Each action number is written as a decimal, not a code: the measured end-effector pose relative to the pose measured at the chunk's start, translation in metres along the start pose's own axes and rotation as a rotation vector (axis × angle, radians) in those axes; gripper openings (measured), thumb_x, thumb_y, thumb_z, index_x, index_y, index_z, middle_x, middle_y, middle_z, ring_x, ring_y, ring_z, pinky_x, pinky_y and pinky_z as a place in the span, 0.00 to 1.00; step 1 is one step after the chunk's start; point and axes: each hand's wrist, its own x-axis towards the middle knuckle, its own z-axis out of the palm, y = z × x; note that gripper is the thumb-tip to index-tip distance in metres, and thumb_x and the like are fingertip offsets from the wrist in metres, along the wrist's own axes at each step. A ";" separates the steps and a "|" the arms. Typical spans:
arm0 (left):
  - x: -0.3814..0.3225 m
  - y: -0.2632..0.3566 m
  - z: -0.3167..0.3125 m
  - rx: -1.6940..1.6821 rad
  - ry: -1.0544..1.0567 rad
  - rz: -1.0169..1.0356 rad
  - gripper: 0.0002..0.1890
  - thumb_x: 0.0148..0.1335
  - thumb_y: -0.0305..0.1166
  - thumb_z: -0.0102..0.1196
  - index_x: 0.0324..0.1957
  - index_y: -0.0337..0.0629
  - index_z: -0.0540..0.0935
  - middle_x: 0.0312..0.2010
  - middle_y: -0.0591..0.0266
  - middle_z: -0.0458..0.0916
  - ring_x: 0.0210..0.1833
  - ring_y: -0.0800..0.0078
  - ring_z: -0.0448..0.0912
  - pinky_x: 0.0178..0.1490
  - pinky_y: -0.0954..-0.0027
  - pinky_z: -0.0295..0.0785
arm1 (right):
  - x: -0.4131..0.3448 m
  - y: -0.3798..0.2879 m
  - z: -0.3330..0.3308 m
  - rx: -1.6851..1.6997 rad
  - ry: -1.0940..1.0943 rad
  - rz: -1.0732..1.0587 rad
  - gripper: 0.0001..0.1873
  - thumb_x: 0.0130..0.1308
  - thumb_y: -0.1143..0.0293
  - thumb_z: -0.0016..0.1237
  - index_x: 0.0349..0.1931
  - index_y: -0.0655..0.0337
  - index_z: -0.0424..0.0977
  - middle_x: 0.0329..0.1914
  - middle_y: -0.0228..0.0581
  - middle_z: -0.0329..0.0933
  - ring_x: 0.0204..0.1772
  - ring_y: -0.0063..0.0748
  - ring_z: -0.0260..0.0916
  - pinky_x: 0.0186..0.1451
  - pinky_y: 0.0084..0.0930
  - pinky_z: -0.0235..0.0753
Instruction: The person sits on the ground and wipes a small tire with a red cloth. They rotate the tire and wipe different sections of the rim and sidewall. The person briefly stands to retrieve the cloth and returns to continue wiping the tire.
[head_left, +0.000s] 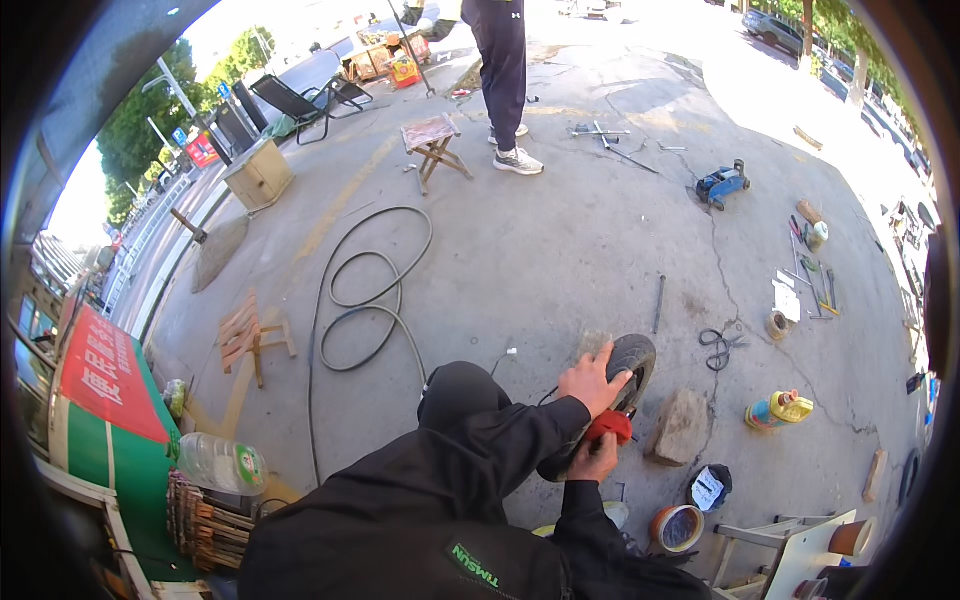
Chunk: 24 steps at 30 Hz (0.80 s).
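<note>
A small wheel with a black rubber tyre (643, 351) stands tilted on the pavement in front of me, beside my knee. My left hand (592, 382) lies across the upper part of the tyre and grips it, thumb over the tread. Just below, my right hand (596, 459) pinches a crumpled red cloth (611, 427) against the wheel's middle. Cloth and hands hide much of the hub, and my sleeve covers part of the lower tyre. A stone block (679, 427) sits right of the wheel.
A black air hose (324, 300) loops on the left. Scissors (720, 349), a yellow bottle (780, 410) and an open tub (676, 528) lie to the right. Farther off are a blue floor jack (722, 184), a folding stool (430, 135) and a standing person (504, 75).
</note>
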 end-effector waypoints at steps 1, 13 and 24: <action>-0.005 0.002 0.000 -0.009 -0.005 -0.003 0.41 0.65 0.64 0.53 0.75 0.57 0.65 0.57 0.45 0.79 0.52 0.42 0.82 0.55 0.48 0.78 | 0.004 0.001 -0.001 -0.008 0.013 0.005 0.08 0.57 0.82 0.53 0.36 0.62 0.72 0.32 0.49 0.74 0.35 0.56 0.74 0.39 0.39 0.73; -0.006 -0.007 -0.005 -0.024 0.022 -0.018 0.41 0.65 0.64 0.52 0.75 0.59 0.64 0.58 0.44 0.78 0.55 0.40 0.81 0.57 0.46 0.76 | -0.031 0.010 -0.003 -0.070 -0.052 -0.069 0.09 0.56 0.82 0.54 0.35 0.64 0.70 0.32 0.49 0.72 0.37 0.58 0.74 0.37 0.45 0.72; 0.006 -0.023 0.004 -0.023 0.126 0.058 0.39 0.64 0.62 0.56 0.71 0.51 0.70 0.57 0.44 0.80 0.57 0.42 0.80 0.59 0.48 0.74 | -0.049 0.015 -0.007 -0.050 -0.154 0.083 0.10 0.53 0.83 0.55 0.35 0.63 0.72 0.37 0.51 0.73 0.41 0.61 0.75 0.42 0.46 0.75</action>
